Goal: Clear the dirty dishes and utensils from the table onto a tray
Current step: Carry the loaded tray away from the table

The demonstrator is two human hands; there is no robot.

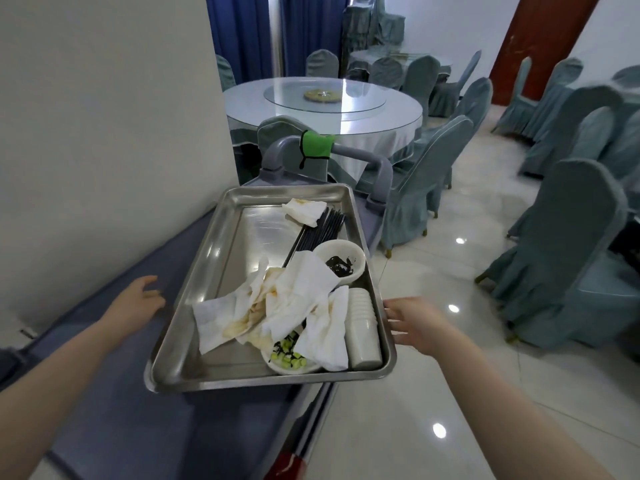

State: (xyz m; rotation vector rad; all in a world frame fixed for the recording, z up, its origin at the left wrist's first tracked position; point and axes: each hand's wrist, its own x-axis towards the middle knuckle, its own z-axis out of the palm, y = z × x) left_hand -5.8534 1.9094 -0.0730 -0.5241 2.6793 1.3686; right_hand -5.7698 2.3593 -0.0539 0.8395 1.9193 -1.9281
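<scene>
Head view showed a stainless steel tray (207,271) lying on the grey top of a service cart (145,410), between the person's two hands. Neither hand held anything. Left hand (136,303) hovered just off the tray's left rim with its fingers loosely extended; whether it touched the rim could not be told. Right hand (414,323) was at the tray's right rim, fingers spread and straight, fingertips at or just touching the edge.

Between the hands, crumpled stained napkins (273,306) were piled in the tray's middle. Just inside the right hand's fingertips lay a stack of white cups (362,327) on its side along the right rim. Beyond the cups, farther from the right hand, sat a white bowl (341,261) with dark sauce, and past it a bundle of black chopsticks (320,230) with another napkin across their far ends. Nearer the person than the right hand's fingers, a small plate (291,362) held chopped green scraps.

Past the tray, a green cloth (315,143) hung on the cart's handle, and a round table (325,105) with a glass turntable stood among covered chairs (426,168).
</scene>
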